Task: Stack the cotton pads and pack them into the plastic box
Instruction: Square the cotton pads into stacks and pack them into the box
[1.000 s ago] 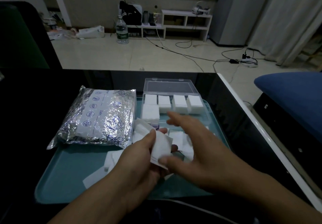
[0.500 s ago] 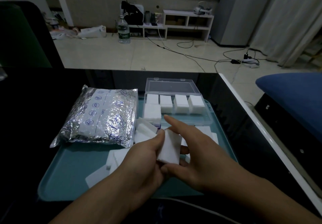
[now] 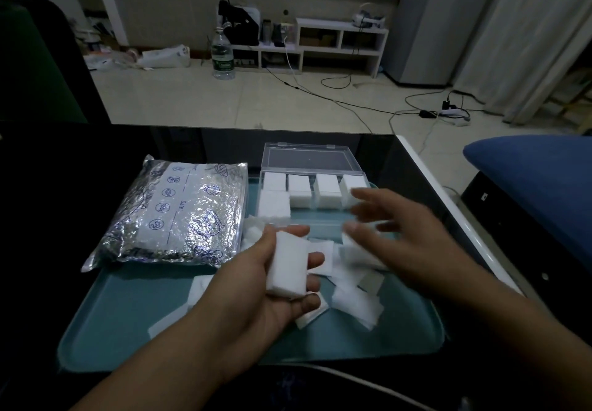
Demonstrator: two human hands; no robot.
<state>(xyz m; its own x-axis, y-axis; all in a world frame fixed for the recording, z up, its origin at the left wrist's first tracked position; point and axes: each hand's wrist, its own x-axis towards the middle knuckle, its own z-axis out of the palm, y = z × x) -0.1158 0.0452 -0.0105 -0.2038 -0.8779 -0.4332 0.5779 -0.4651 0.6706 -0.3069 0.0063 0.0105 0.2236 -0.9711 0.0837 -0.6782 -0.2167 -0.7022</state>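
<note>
Left hand (image 3: 256,285) grips a squared stack of cotton pads (image 3: 287,266) above the teal tray (image 3: 128,314); right hand (image 3: 407,244), fingers spread and holding nothing, hovers over loose pads (image 3: 355,301) before the part-filled plastic box (image 3: 312,193). Keeping edges flush while adding pads should help the stack fit. Half a second earlier, both hands pinched the stack together.

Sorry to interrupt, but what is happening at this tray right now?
A person is packing cotton pads. The left hand holds a small stack of pads; the right hand, fingers spread and blurred, hovers over loose pads on the teal tray. The open plastic box already holds several stacks.
</note>
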